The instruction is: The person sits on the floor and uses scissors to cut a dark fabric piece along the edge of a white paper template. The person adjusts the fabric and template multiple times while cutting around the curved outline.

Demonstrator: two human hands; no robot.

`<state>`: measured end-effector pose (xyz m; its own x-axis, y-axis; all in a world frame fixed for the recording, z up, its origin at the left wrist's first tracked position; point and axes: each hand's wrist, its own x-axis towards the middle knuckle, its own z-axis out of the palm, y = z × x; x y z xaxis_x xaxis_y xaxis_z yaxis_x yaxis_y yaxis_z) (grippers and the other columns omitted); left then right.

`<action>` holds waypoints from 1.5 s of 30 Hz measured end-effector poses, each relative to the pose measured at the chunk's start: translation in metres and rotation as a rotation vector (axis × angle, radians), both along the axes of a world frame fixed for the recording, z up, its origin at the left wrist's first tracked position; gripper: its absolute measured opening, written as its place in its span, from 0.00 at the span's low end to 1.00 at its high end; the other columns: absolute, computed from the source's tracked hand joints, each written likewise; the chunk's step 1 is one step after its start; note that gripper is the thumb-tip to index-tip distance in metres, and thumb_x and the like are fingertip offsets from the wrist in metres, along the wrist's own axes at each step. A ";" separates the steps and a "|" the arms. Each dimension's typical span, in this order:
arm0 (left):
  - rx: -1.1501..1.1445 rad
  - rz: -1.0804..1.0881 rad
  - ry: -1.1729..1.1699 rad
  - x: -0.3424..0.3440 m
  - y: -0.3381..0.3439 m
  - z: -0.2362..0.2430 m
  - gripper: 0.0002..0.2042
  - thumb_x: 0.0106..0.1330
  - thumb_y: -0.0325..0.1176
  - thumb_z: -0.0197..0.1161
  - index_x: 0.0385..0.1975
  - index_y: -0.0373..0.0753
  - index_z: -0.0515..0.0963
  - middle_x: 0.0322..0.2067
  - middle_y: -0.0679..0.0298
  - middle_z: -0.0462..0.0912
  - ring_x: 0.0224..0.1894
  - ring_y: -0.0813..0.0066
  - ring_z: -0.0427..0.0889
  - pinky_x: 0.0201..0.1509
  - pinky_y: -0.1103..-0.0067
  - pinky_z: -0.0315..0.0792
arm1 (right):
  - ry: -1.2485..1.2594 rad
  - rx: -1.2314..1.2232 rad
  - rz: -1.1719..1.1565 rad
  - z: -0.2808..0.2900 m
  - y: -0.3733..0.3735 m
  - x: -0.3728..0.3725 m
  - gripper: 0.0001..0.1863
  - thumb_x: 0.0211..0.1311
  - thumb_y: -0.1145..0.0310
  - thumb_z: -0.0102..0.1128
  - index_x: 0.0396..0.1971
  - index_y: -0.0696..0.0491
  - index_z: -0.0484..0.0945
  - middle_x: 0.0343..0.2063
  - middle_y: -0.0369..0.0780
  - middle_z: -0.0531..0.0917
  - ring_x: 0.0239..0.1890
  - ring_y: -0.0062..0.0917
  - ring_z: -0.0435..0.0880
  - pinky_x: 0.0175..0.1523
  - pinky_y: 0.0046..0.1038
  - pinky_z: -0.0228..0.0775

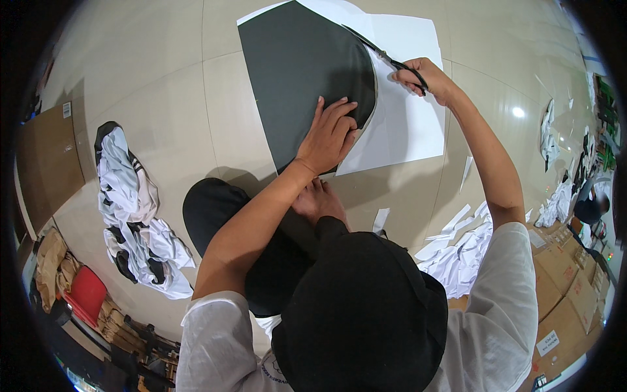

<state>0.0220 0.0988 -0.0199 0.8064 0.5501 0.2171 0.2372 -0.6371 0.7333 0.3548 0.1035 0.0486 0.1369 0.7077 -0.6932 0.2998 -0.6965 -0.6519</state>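
A dark grey sheet (pixel 300 72), perhaps fabric, lies over a larger white sheet (pixel 411 124) on the tiled floor. My left hand (pixel 331 134) presses flat on its lower right part, fingers spread. With my right hand (pixel 418 77) I grip the handles of black scissors (pixel 384 56). Their blades reach up and left along the curved right edge of the dark sheet, close to its upper end. From this view I cannot tell whether the blades are apart. My bare foot (pixel 322 201) rests just below the dark sheet's lower corner.
White and black cloth (pixel 140 215) is heaped on the left floor. White strips and offcuts (pixel 460 251) lie at the lower right. Cardboard boxes (pixel 565 294) stand far right, near another person (pixel 591 199). A cardboard panel (pixel 52 160) and a red chair (pixel 86 294) are at left.
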 end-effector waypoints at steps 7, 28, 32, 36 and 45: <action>-0.006 -0.008 -0.007 -0.001 0.000 0.001 0.10 0.72 0.30 0.67 0.48 0.41 0.74 0.70 0.55 0.73 0.79 0.50 0.67 0.85 0.37 0.49 | -0.006 -0.006 0.003 0.004 0.006 -0.003 0.17 0.62 0.56 0.77 0.22 0.50 0.83 0.13 0.29 0.75 0.15 0.12 0.69 0.23 0.19 0.58; -0.001 -0.006 0.006 0.000 0.001 0.003 0.09 0.74 0.30 0.65 0.49 0.41 0.75 0.70 0.54 0.73 0.79 0.51 0.67 0.86 0.38 0.49 | -0.026 0.007 0.017 0.004 0.010 -0.002 0.19 0.62 0.56 0.76 0.17 0.47 0.78 0.11 0.29 0.73 0.12 0.13 0.67 0.23 0.20 0.56; 0.014 0.003 0.006 0.000 0.001 0.003 0.07 0.79 0.37 0.62 0.46 0.42 0.75 0.68 0.56 0.75 0.77 0.52 0.69 0.85 0.38 0.51 | -0.016 0.018 0.076 -0.002 0.017 0.002 0.20 0.63 0.55 0.76 0.18 0.48 0.79 0.11 0.29 0.74 0.12 0.13 0.67 0.23 0.20 0.56; 0.008 0.003 0.008 0.000 0.001 0.004 0.07 0.80 0.37 0.62 0.46 0.42 0.75 0.68 0.56 0.75 0.77 0.52 0.69 0.84 0.38 0.51 | -0.014 0.018 0.074 -0.006 0.022 0.002 0.19 0.62 0.55 0.77 0.19 0.48 0.79 0.11 0.29 0.74 0.12 0.13 0.68 0.23 0.20 0.56; 0.018 0.011 0.005 0.000 0.001 0.004 0.07 0.80 0.38 0.62 0.46 0.42 0.75 0.68 0.57 0.75 0.77 0.53 0.69 0.84 0.38 0.51 | 0.005 0.029 0.046 0.001 0.026 -0.005 0.16 0.58 0.57 0.76 0.20 0.50 0.81 0.12 0.30 0.74 0.13 0.13 0.67 0.23 0.21 0.55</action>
<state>0.0216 0.0998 -0.0159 0.8012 0.5553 0.2231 0.2479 -0.6472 0.7209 0.3500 0.1298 0.0493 0.1005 0.7327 -0.6731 0.3274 -0.6632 -0.6730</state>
